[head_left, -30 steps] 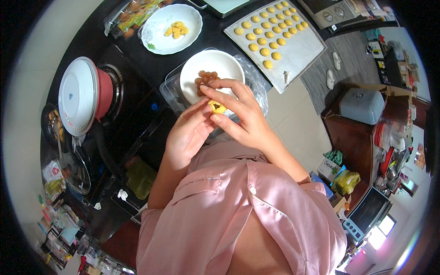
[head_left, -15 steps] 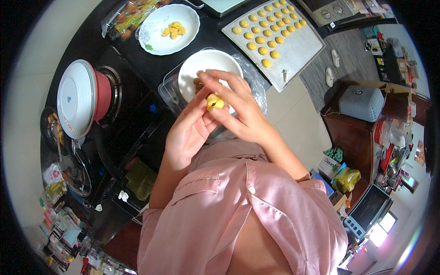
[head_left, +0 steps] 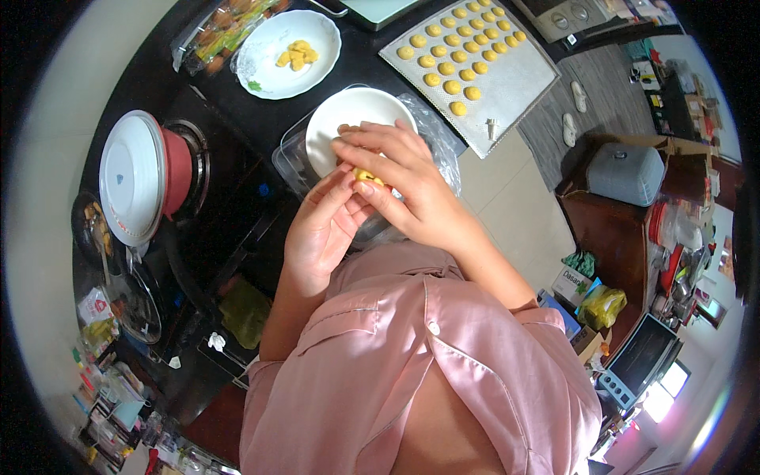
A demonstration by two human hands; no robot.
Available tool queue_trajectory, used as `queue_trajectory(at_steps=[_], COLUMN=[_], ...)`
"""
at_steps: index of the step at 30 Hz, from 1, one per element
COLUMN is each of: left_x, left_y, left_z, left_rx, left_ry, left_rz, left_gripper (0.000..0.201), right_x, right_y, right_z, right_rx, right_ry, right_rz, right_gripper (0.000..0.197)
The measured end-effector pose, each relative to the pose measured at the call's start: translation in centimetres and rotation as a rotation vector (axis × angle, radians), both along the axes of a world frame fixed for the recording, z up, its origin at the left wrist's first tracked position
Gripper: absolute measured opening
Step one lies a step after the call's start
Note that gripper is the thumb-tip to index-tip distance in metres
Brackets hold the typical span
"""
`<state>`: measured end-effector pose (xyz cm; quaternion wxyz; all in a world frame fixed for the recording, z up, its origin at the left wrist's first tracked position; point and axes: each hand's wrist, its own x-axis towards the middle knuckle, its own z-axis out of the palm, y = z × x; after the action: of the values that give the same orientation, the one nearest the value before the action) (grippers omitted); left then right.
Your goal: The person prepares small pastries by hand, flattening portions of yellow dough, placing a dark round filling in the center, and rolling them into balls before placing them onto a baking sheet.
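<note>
A small piece of yellow dough point(head_left: 364, 175) is pinched between my two hands, with a dark gap showing in it. My left hand point(head_left: 321, 229) supports it from below with curved fingers. Over its top reach the fingers of my right hand point(head_left: 408, 178), the thumb pressing near the gap and hiding much of the dough. Just beyond my hands is a white bowl point(head_left: 360, 105), partly covered by them; something brown shows inside near my right fingertips. Farther off, a white scalloped plate point(head_left: 265, 55) bears several yellow dough pieces point(head_left: 298, 55).
At the far right, a perforated metal tray point(head_left: 518, 91) holds rows of yellow dough balls point(head_left: 452, 87) and a small metal nozzle point(head_left: 492, 128). A clear plastic container point(head_left: 289, 165) sits under the bowl, beside a plastic bag point(head_left: 445, 154). To the left stands a red pot point(head_left: 178, 170) with a white lid.
My right fingers and thumb have closed farther over the dough, so less of it shows and its gap looks narrower. My left hand has hardly moved.
</note>
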<state>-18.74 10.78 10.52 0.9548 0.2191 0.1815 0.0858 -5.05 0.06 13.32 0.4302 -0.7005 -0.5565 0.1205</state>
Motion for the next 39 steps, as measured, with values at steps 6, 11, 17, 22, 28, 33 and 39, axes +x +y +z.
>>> queue_trajectory(at_steps=[6, 11, 17, 22, 28, 33, 39], left_x=[-0.1, 0.3, -0.2, 0.4, 0.3, 0.5, 0.8], left_y=[-0.2, -0.7, -0.4, -0.4, -0.4, -0.3, -0.5], left_z=[-0.2, 0.9, 0.4, 1.5, 0.2, 0.0, 0.7], left_rx=[0.059, 0.015, 0.144, -0.023, -0.064, 0.042, -0.035], left_ry=[-0.034, 0.015, 0.043, 0.017, 0.015, 0.037, 0.108], left_rz=[0.014, 0.004, -0.009, 0.014, 0.020, 0.002, 0.040], left_gripper=[0.038, 0.038, 0.041, 0.042, 0.039, 0.037, 0.037], right_x=[-0.3, 0.1, -0.6, -1.5, -1.3, -0.4, -0.1], right_y=[0.0, -0.4, -0.5, 0.0, -0.2, -0.2, -0.2], right_z=[0.2, -1.7, -1.0, -1.3, -0.5, -1.3, -1.0], right_rx=[0.094, 0.190, 0.172, 0.178, 0.135, 0.156, 0.074], right_ry=[0.138, 0.705, 0.835, 0.207, 0.011, -0.119, -0.257], right_rz=[-0.039, 0.104, 0.003, -0.187, -0.195, -0.090, -0.080], right_gripper=[0.039, 0.033, 0.037, 0.039, 0.038, 0.040, 0.039])
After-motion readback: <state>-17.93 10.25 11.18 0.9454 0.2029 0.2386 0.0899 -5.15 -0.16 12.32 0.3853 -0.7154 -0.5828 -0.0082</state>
